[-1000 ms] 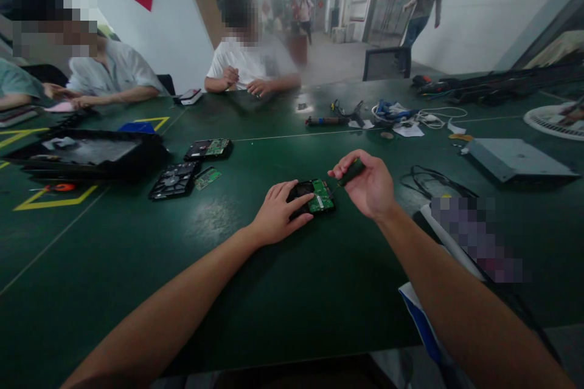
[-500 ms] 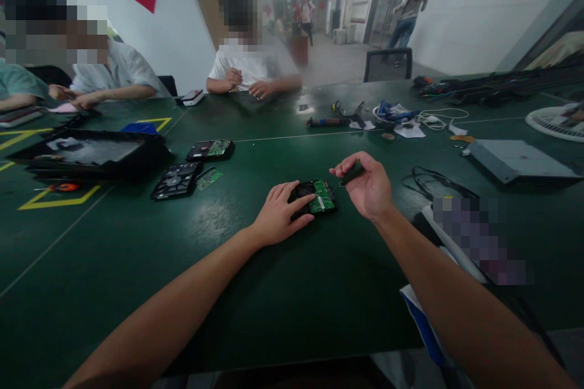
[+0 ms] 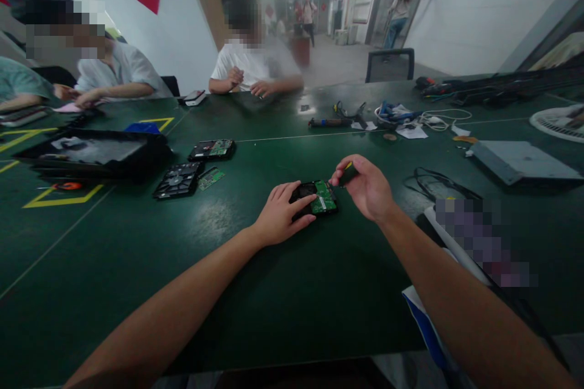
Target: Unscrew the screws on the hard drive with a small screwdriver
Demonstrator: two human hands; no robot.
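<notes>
A black hard drive with a green circuit board [image 3: 323, 197] lies on the green table [image 3: 283, 292] in front of me. My left hand [image 3: 280, 214] rests flat on its left side, fingers spread over the black casing. My right hand [image 3: 365, 187] is closed on a dark-handled screwdriver [image 3: 347, 172] with a yellow cap, held nearly upright with its tip at the board's upper right corner.
To the left lie a second hard drive [image 3: 212, 149], a black drive cover [image 3: 177, 180], a loose green board [image 3: 210, 179] and a black tray [image 3: 86, 152]. Cables [image 3: 429, 177], a grey box [image 3: 515, 161] and tools [image 3: 347, 118] sit right. People sit across the table.
My right hand has tipped the screwdriver more upright, so its yellow cap now shows, and moved slightly closer to the board. My left hand stays on the drive.
</notes>
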